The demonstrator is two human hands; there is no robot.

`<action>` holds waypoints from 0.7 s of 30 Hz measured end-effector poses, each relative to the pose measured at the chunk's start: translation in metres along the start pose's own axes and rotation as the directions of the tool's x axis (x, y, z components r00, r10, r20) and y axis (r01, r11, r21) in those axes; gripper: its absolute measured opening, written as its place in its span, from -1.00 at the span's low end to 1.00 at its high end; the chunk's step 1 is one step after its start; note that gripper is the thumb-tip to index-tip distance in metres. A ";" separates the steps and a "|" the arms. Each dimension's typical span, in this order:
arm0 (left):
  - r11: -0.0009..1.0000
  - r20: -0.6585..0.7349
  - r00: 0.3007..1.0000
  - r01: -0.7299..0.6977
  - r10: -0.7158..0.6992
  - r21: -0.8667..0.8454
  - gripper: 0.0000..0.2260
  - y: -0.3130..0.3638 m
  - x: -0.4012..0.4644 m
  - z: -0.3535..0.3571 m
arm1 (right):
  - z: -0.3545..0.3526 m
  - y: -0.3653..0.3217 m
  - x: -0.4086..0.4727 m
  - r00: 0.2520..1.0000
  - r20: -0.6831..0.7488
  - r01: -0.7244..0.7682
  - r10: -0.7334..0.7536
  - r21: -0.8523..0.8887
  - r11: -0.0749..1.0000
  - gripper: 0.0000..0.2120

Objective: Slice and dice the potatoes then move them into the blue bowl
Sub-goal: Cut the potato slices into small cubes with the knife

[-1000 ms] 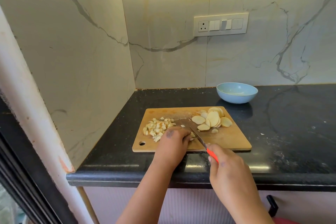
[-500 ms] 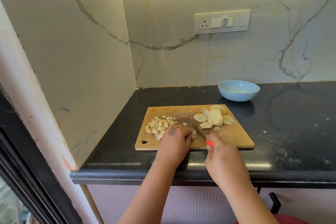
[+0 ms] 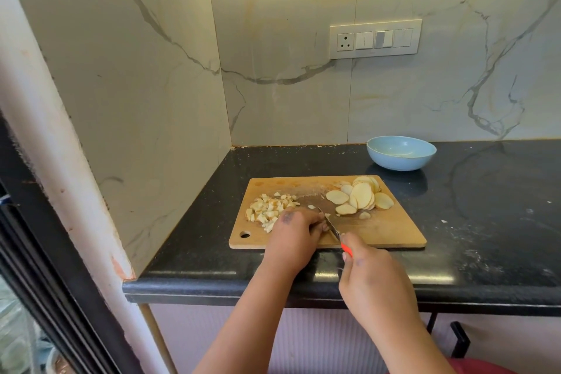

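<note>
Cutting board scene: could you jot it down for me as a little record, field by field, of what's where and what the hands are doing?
surface: black countertop
cutting board: wooden, flat on the countertop
diced potato: pile on the board's left part
potato slices: overlapping heap on the board's far right part
blue bowl: beyond the board, on the countertop, no potato visible in it
left hand: fingers curled down on the board, what they hold is hidden
right hand: grips the knife by its orange handle
knife blade: angled down to the board beside the left fingers

Dice (image 3: 268, 210) left, slices (image 3: 361, 197) right on board (image 3: 391, 231) — bowl (image 3: 400, 152) behind
</note>
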State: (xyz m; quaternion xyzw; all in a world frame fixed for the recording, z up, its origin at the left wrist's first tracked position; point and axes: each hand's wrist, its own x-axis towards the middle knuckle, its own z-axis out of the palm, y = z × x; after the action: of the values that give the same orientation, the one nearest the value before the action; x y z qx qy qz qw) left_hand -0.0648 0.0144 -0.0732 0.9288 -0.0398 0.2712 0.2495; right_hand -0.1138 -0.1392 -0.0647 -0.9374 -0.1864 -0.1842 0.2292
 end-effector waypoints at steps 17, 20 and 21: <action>0.996 0.059 0.994 0.093 -0.094 0.013 -0.66 0.002 -0.004 -0.002 | -0.005 0.002 0.002 0.997 -0.066 -0.037 0.039 0.032 0.999 -0.87; 0.994 0.065 0.992 0.111 -0.111 0.005 -0.61 0.004 -0.005 -0.006 | -0.006 0.002 -0.001 0.997 -0.080 -0.012 0.015 0.049 0.999 -0.83; 0.994 0.056 0.992 0.112 -0.112 -0.001 -0.61 0.005 -0.005 -0.007 | -0.006 0.002 -0.001 0.997 -0.082 -0.010 0.015 0.060 0.998 -0.81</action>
State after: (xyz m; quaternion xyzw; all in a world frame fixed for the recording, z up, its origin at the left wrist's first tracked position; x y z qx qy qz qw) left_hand -0.0734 0.0134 -0.0686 0.9363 0.0048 0.2304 0.2651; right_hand -0.1154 -0.1448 -0.0608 -0.9230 -0.1762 -0.2156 0.2657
